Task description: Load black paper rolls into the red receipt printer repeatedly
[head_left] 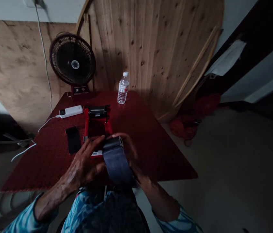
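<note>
A roll of dark, bluish-grey sheet material (117, 161) is between my hands at the table's near edge, with a loose length hanging down toward my lap. Its round core end shows at the upper right. My left hand (84, 161) grips the roll's left side, fingertips at the top and thumb by the strip's edge. On the other side, my right hand (131, 155) curls around the roll; it is blurred, and its fingers are partly hidden. Just beyond lies a red frame device (86, 121) with a black roller (97, 112) across its far end. My hands cover its near part.
Left of the frame are a flat black strip (73, 140) and a white power bank (70, 111) with a cable. A fan (72, 61) and a water bottle (123, 89) stand at the back of the red-covered table (151, 145). Red bags (183, 127) lie on the floor.
</note>
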Action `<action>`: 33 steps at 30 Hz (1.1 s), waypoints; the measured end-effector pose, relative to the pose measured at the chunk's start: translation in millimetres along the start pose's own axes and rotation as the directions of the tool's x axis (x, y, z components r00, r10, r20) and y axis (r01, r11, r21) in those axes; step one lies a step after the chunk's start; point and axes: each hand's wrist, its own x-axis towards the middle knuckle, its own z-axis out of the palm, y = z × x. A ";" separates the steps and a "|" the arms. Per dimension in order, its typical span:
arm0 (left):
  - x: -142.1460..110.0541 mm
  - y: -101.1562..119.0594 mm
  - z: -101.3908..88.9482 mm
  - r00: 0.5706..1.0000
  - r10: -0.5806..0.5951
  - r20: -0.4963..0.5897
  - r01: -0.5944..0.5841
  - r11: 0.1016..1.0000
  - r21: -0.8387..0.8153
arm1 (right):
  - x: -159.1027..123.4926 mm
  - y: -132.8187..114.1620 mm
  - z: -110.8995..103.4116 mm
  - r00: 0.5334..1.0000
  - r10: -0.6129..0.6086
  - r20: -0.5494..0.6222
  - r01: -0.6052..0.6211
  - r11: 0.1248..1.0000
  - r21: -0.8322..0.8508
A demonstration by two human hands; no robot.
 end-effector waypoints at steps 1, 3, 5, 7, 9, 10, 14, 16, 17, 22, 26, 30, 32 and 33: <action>-0.5 0.0 0.5 1.000 0.010 0.000 -0.010 1.000 -0.027 | -2.2 0.1 3.1 1.000 -0.011 -0.011 0.011 1.000 -0.023; -2.1 -0.5 -1.0 0.999 0.044 -0.012 -0.044 0.997 -0.069 | -6.7 -0.8 7.7 0.999 -0.010 -0.036 0.007 0.996 -0.085; -4.1 -1.2 -3.8 0.998 0.062 -0.034 -0.065 0.993 -0.097 | -11.3 -2.2 9.9 0.999 -0.017 -0.033 0.012 0.991 -0.136; -5.2 -2.0 -6.6 0.997 0.044 -0.056 -0.051 0.991 -0.126 | -15.7 -3.3 9.8 0.999 -0.054 0.006 0.054 0.985 -0.167; -5.0 -2.0 -8.8 0.997 -0.005 -0.074 -0.007 0.987 -0.160 | -19.5 -3.6 8.3 0.994 -0.100 0.055 0.109 0.974 -0.198; -4.4 -1.6 -9.8 0.996 -0.034 -0.077 0.020 0.984 -0.180 | -21.1 -3.5 7.4 0.991 -0.111 0.080 0.126 0.969 -0.211; -1.9 0.9 -12.5 0.987 -0.159 -0.018 0.153 0.969 -0.194 | -24.9 -2.5 4.1 0.985 -0.107 0.133 0.135 0.966 -0.222; -1.5 1.8 -12.9 0.983 -0.182 -0.021 0.176 0.970 -0.166 | -25.7 -2.1 2.8 0.986 -0.082 0.147 0.114 0.968 -0.224; -1.5 2.1 -12.8 0.984 -0.173 -0.040 0.165 0.975 -0.150 | -26.1 -1.9 2.1 0.985 -0.072 0.159 0.107 0.968 -0.227; -3.2 3.5 -12.2 0.985 -0.037 -0.166 0.043 0.998 0.036 | -28.8 0.9 -1.9 0.977 -0.107 0.185 0.162 0.936 -0.314; -5.5 0.2 -15.9 0.992 -0.009 -0.129 0.018 0.997 0.073 | -30.8 1.2 -3.6 0.957 -0.206 0.206 0.280 0.849 -0.448; -6.9 -1.6 -23.5 0.992 -0.120 0.041 0.121 0.992 -0.023 | -31.8 -2.8 0.3 0.925 -0.268 0.270 0.371 0.793 -0.483; -6.7 -1.5 -29.7 0.977 -0.179 0.113 0.188 0.979 -0.078 | -30.9 -4.8 2.8 0.929 -0.242 0.278 0.354 0.797 -0.489; -6.1 -1.8 -34.0 0.971 -0.210 0.114 0.222 0.970 -0.097 | -29.4 -5.6 3.1 0.934 -0.220 0.280 0.335 0.811 -0.480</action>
